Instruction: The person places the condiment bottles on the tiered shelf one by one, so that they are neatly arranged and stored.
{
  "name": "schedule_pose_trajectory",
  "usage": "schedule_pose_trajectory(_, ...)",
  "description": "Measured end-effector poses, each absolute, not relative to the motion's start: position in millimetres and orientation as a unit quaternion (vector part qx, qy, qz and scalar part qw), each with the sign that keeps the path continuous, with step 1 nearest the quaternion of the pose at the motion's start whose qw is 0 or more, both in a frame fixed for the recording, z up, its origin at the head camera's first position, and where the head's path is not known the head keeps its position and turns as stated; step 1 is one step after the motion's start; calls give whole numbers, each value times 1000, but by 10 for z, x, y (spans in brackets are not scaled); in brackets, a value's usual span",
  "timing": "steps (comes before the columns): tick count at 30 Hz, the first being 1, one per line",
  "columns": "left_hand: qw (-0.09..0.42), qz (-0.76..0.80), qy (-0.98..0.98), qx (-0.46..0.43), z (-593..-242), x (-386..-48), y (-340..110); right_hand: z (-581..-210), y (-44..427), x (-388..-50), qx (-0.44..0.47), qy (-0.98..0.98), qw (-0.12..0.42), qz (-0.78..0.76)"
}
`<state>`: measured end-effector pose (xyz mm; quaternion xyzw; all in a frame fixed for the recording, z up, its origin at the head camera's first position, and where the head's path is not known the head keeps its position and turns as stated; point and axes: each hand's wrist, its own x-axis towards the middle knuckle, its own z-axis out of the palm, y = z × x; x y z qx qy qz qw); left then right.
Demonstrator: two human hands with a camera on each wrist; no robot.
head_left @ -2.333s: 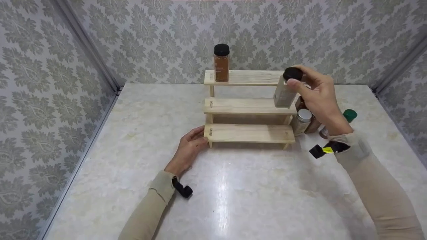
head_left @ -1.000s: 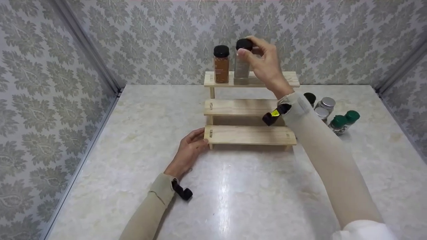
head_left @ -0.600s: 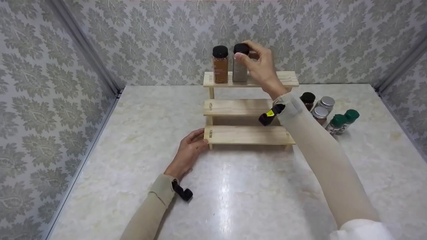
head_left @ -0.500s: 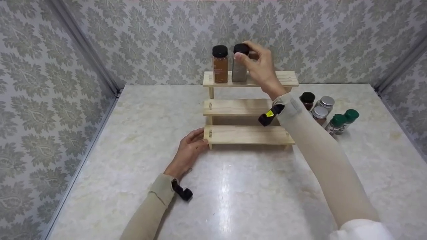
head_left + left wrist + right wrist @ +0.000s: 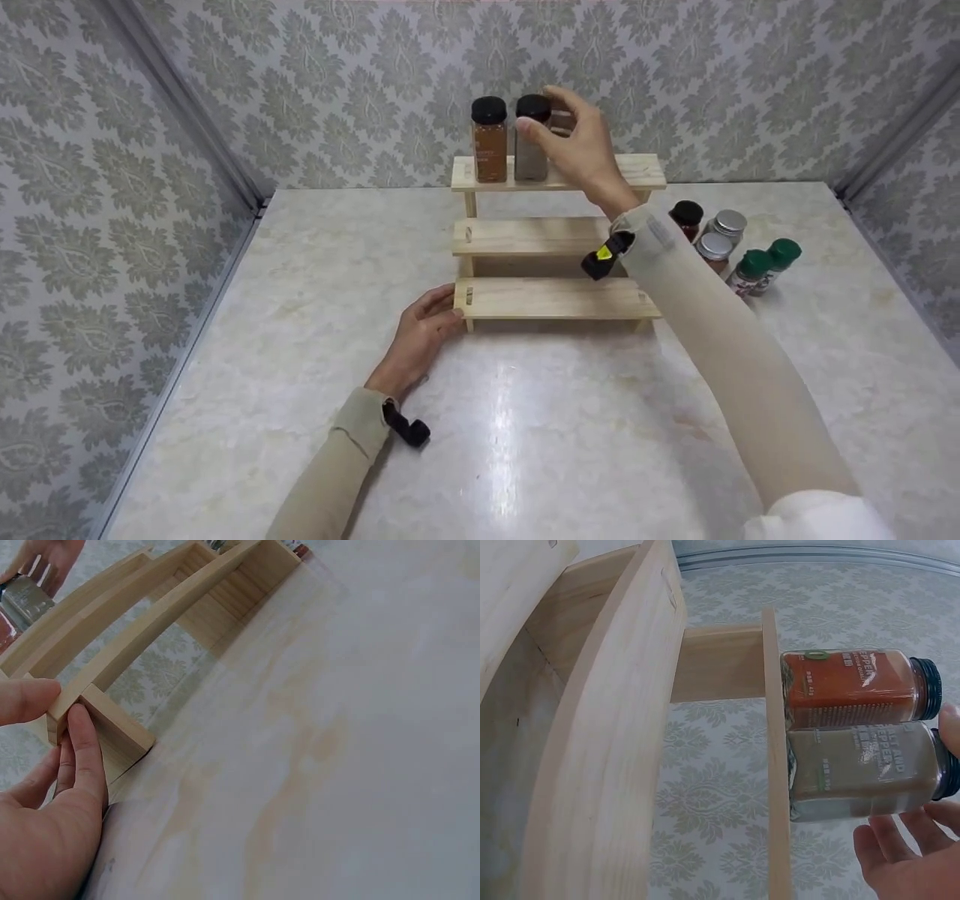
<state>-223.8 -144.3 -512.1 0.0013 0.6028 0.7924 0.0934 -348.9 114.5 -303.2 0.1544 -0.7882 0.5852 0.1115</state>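
Note:
A three-tier wooden display rack (image 5: 555,297) stands on the table. At the front left end of its lowest step, my left hand (image 5: 420,334) pinches the board, thumb above and fingers below, as the left wrist view shows. Two black-capped spice jars stand upright side by side on the top step: an orange-red pepper jar (image 5: 851,688) on the left and a grey-brown pepper jar (image 5: 862,769) right of it. Around the grey-brown jar's cap is my right hand (image 5: 581,146), its fingers spread loosely and the thumb by the cap. Whether the thumb touches it I cannot tell.
Right of the rack stand more spice jars, partly behind the right sleeve: a dark-capped jar (image 5: 686,217), two silver-lidded jars (image 5: 727,225) and two green-capped bottles (image 5: 781,259). A patterned wall (image 5: 375,90) rises close behind the top step.
My right hand has carried the grey-brown pepper jar from the rack's right side up to the top step and set it beside the orange-red one; its fingers have since loosened. My left hand stays put.

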Motion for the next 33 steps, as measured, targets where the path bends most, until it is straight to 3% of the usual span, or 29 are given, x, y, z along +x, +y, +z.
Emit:
schedule_pose_trajectory(18, 100, 807, 583, -2, -5100, -2278, -1464, -2879, 1755, -3143, 204, -782, 144, 571)
schedule_pose_trajectory(33, 100, 810, 577, -6, -5112, -2249, -1424, -3052, 2997, -2746, 138, -818, 202, 521)
